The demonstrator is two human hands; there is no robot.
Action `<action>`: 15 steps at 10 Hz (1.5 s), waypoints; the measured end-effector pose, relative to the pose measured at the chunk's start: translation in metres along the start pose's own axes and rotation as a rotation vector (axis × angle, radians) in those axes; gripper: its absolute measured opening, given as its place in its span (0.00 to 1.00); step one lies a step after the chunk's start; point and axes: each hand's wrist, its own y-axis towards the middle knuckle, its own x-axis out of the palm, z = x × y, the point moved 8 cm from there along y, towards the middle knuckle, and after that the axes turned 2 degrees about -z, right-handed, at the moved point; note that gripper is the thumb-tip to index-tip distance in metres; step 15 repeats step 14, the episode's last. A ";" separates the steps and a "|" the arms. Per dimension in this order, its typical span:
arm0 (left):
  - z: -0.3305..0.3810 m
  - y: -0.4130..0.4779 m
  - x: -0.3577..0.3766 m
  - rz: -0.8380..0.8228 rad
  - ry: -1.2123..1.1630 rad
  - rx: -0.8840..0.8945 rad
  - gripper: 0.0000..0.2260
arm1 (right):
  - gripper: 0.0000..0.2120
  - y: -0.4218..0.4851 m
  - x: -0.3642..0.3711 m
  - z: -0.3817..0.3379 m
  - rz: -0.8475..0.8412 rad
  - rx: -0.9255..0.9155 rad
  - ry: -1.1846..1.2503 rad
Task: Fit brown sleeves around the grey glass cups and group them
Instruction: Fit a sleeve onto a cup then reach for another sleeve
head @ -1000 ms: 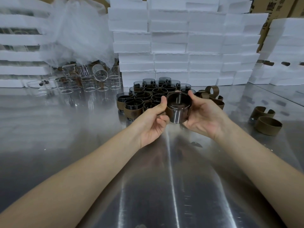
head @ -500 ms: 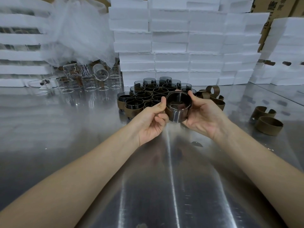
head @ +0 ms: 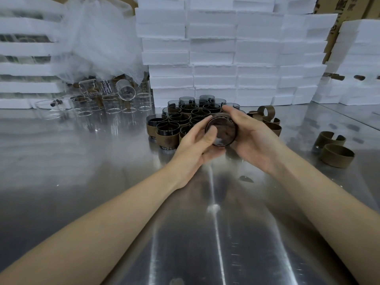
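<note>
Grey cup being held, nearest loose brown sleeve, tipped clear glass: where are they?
grey cup (head: pixel 223 133): head view, round end facing camera.
loose brown sleeve (head: pixel 336 159): head view, outer wall.
tipped clear glass (head: pixel 125 91): head view, circular end.

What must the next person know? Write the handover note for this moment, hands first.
Hands: left hand and right hand both hold one grey glass cup above the steel table, tipped on its side with a round face toward the camera. A brown sleeve shows around its wall; whether it is fully seated is unclear.
Done: a cluster of sleeved cups stands just behind the hands.
Left: check the sleeve and set this cup with the cluster. Several loose brown sleeves lie to the right, with more behind the right hand. Clear glass cups stand at back left.
</note>
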 end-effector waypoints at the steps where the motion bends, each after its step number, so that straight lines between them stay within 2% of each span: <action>1: 0.012 -0.004 -0.004 0.110 0.219 0.174 0.30 | 0.15 -0.001 0.007 -0.001 -0.024 -0.004 0.096; 2: 0.022 -0.007 -0.004 0.133 0.285 0.299 0.30 | 0.16 -0.002 0.012 -0.001 -0.067 0.012 0.194; 4: 0.025 -0.006 -0.007 0.164 0.279 0.356 0.31 | 0.21 -0.002 0.012 0.000 -0.093 0.011 0.134; 5: 0.025 -0.006 -0.007 0.161 0.255 0.358 0.30 | 0.20 -0.001 0.009 0.000 -0.093 -0.002 0.057; 6: 0.021 -0.004 -0.007 0.138 0.230 0.314 0.31 | 0.15 0.000 0.005 -0.001 -0.090 -0.033 -0.122; 7: 0.016 -0.003 -0.003 0.087 0.314 0.281 0.32 | 0.11 -0.001 -0.005 -0.006 -0.070 -0.080 -0.454; 8: 0.011 -0.004 0.002 0.018 0.496 0.267 0.33 | 0.07 -0.003 -0.010 -0.013 -0.072 -0.160 -0.763; 9: 0.007 -0.003 0.006 -0.043 0.651 0.246 0.33 | 0.03 -0.004 -0.014 -0.014 -0.082 -0.197 -0.909; 10: 0.003 -0.003 0.009 -0.112 0.766 0.241 0.30 | 0.04 -0.003 -0.015 -0.009 -0.117 -0.210 -1.065; 11: 0.002 -0.002 0.005 -0.076 0.944 0.249 0.25 | 0.04 -0.002 -0.015 -0.003 -0.137 -0.228 -1.119; 12: 0.008 -0.007 0.010 -0.045 1.132 0.337 0.22 | 0.05 -0.002 -0.013 -0.005 -0.143 -0.289 -1.172; 13: 0.015 -0.012 0.018 -0.038 1.373 0.424 0.29 | 0.06 -0.008 -0.007 -0.013 -0.160 -0.372 -1.205; 14: 0.030 -0.025 0.037 -0.029 1.571 0.574 0.29 | 0.08 -0.024 0.003 -0.054 -0.004 -0.571 -1.268; 15: 0.030 -0.025 0.037 -0.029 1.571 0.574 0.29 | 0.08 -0.024 0.003 -0.054 -0.004 -0.571 -1.268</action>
